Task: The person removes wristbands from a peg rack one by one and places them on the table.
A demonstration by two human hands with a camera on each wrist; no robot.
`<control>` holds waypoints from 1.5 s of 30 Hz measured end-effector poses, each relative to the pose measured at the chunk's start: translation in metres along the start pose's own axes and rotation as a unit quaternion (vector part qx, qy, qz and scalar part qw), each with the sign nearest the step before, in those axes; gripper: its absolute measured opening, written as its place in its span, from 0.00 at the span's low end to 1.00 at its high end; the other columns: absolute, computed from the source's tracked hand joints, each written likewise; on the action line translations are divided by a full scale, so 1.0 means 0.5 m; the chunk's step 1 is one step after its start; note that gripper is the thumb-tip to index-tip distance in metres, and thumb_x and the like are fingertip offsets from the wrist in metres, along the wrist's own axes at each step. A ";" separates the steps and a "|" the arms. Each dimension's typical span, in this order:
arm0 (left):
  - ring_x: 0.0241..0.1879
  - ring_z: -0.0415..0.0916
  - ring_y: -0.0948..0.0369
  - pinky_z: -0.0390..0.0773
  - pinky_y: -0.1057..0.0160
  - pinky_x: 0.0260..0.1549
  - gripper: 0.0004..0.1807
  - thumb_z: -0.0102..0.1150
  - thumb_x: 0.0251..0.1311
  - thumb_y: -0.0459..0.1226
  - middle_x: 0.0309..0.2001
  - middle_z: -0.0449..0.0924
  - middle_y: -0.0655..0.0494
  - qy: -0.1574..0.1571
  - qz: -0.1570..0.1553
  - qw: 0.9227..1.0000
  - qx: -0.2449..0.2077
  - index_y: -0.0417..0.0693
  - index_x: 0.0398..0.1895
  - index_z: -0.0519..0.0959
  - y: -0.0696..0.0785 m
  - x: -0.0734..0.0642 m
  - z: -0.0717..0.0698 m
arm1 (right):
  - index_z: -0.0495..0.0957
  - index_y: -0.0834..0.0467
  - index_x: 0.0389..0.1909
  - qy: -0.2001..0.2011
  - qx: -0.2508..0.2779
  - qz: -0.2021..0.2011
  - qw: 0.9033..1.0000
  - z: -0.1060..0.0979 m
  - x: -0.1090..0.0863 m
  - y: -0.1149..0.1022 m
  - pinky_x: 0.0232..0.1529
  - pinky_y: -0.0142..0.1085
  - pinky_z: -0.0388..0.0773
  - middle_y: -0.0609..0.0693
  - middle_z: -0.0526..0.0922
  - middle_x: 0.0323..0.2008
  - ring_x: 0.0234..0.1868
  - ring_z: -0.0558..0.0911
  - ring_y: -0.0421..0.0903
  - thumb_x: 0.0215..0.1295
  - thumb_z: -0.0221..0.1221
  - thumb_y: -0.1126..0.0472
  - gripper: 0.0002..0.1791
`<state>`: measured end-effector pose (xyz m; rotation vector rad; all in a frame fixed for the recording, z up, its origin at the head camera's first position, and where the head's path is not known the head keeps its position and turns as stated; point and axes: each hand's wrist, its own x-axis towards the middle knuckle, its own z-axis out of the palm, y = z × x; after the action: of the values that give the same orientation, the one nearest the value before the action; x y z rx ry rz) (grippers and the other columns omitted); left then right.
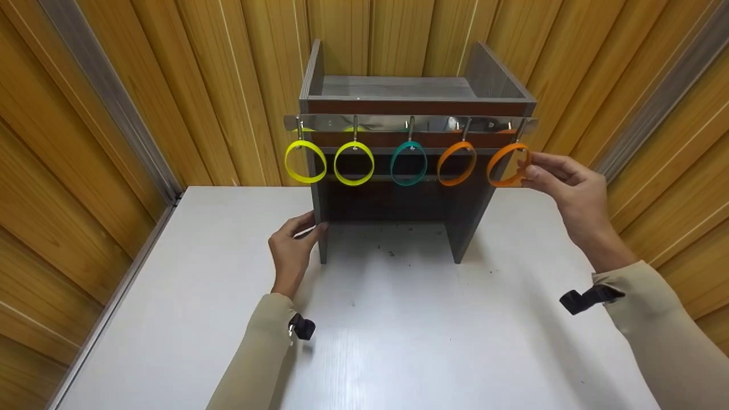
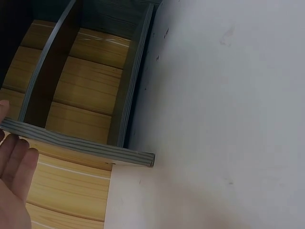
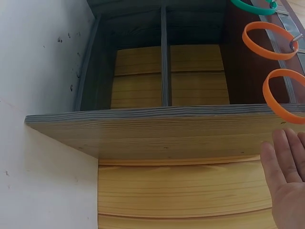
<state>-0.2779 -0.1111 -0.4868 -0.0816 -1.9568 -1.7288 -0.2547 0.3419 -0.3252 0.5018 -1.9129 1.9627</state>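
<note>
Five-hook metal rail aside, several ring-shaped bands hang in a row on the front of a grey wooden shelf (image 1: 478,216): two yellow bands (image 1: 287,165), a green band (image 1: 392,165) and two orange bands. At the far right, my right hand (image 1: 581,193) pinches the right side of the end orange band (image 1: 491,168), which still hangs at its hook. The other orange band (image 3: 252,46) hangs beside it. My left hand (image 1: 291,250) grips the lower front edge of the shelf's left side panel, thumb inside and fingers outside. In the right wrist view the thumb is hidden.
The metal hook rail (image 1: 381,123) runs across the shelf front below its top board. The shelf stands on a white table (image 1: 364,341), with small dark specks on the surface. Wood-patterned walls (image 1: 393,34) rise behind and at both sides.
</note>
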 end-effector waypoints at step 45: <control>0.42 0.89 0.54 0.90 0.65 0.40 0.10 0.76 0.56 0.25 0.39 0.90 0.49 0.018 0.024 0.998 0.060 0.38 0.42 0.89 0.005 0.012 0.008 | 0.80 0.78 0.55 0.008 0.028 0.006 1.000 0.010 -0.006 -0.018 0.51 0.39 0.87 0.60 0.90 0.44 0.42 0.91 0.50 0.69 0.66 0.75 0.16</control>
<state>-0.2836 -0.1086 -0.4820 -0.0527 -2.0114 -1.5685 -0.2475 0.3370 -0.3187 0.4905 -1.8606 2.0259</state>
